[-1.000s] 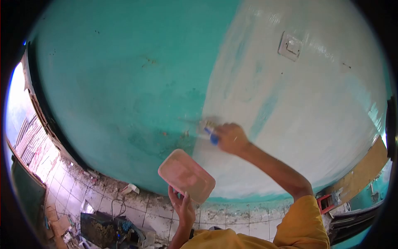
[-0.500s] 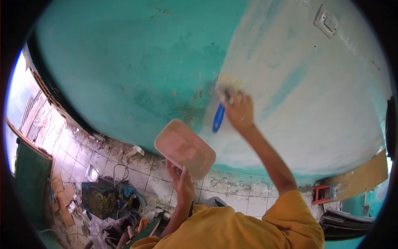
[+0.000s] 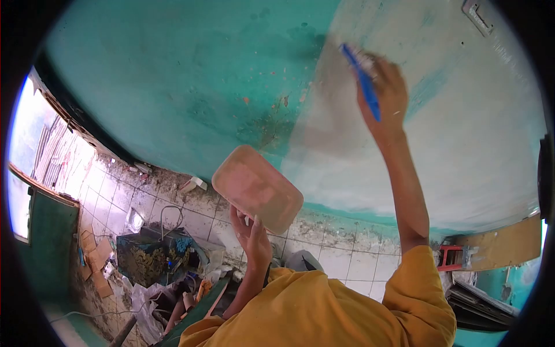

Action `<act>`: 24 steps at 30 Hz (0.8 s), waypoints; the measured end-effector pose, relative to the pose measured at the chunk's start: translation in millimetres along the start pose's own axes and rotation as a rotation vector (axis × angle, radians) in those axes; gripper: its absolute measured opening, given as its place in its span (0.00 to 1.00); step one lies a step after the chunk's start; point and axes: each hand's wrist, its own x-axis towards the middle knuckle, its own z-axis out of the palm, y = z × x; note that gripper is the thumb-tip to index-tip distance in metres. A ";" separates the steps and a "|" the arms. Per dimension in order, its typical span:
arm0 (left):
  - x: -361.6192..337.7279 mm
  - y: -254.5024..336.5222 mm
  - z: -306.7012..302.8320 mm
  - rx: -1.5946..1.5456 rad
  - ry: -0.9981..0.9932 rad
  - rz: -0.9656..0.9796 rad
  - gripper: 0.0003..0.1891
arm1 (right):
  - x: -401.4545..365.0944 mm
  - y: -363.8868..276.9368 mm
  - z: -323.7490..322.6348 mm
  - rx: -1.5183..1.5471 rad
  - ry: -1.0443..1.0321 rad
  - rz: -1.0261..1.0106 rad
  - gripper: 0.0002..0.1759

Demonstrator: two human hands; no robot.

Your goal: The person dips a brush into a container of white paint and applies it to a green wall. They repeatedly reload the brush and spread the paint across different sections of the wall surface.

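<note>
Since the earlier frames the right hand (image 3: pixel 384 92) has climbed from mid-frame to the upper right, and the view has tilted so the switch plate (image 3: pixel 478 13) sits at the top edge. That hand is closed around a brush (image 3: pixel 363 78) with a slim blue plastic handle, held against the wall (image 3: pixel 173 75); its bristles cannot be made out. The left hand (image 3: pixel 252 234), at lower centre as before, props a shallow, rounded-rectangular pinkish plastic container (image 3: pixel 257 188) on upturned fingers. The wall is smooth turquoise on the left and chalky, streaky white on the right. Grimy square floor tiles (image 3: pixel 341 254) lie below.
</note>
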 end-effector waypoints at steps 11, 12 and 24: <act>-0.2 1.3 5.5 -0.015 0.054 0.007 0.42 | -175.7 -75.9 66.4 0.101 -0.399 0.019 0.31; 0.4 0.7 5.3 -0.012 0.043 0.017 0.42 | -172.9 -79.5 63.5 0.208 -0.500 0.037 0.31; -3.7 -5.0 6.7 0.015 0.001 0.001 0.40 | -13.5 1.6 -16.7 -0.091 0.080 0.017 0.21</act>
